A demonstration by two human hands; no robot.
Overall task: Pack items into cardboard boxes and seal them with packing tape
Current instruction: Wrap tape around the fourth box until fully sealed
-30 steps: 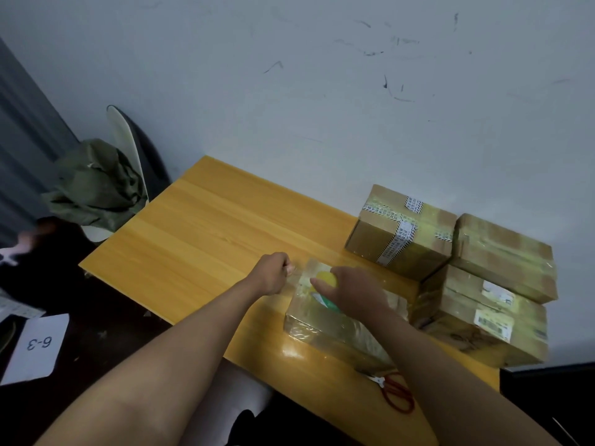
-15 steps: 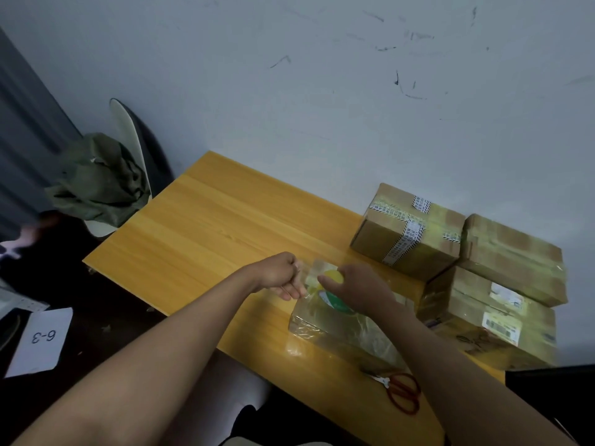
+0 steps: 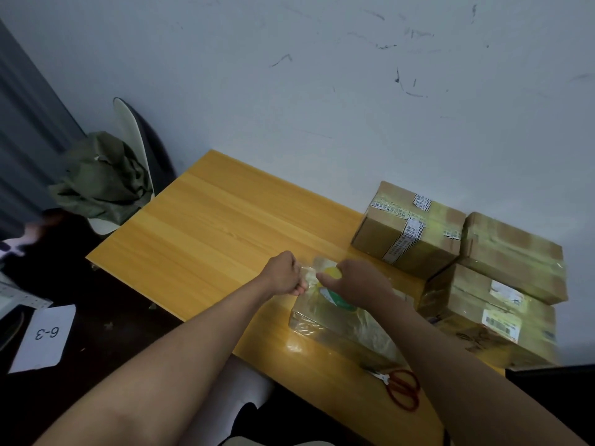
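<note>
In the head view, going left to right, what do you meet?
Paper sheet marked 6-3 → green cloth on the chair → left hand → right hand on the tape roll → red scissors → stacked boxes at the right.

**A scuffed corner with a wooden table**

A pale grey-white wall (image 3: 322,75) fills the far side, marked with dark scuffs and scratches toward the right. A yellow wooden table (image 3: 209,226) stands with its far edge against the wall. To the left, a cream chair (image 3: 132,136) with a crumpled olive-green cloth (image 3: 99,181) draped over it. Grey vertical folds, perhaps a curtain (image 3: 25,123), run down the far left. The floor (image 3: 106,342) is dark; a white sheet (image 3: 48,336) marked "6-3" lies on it. Light is dim and even.
</note>
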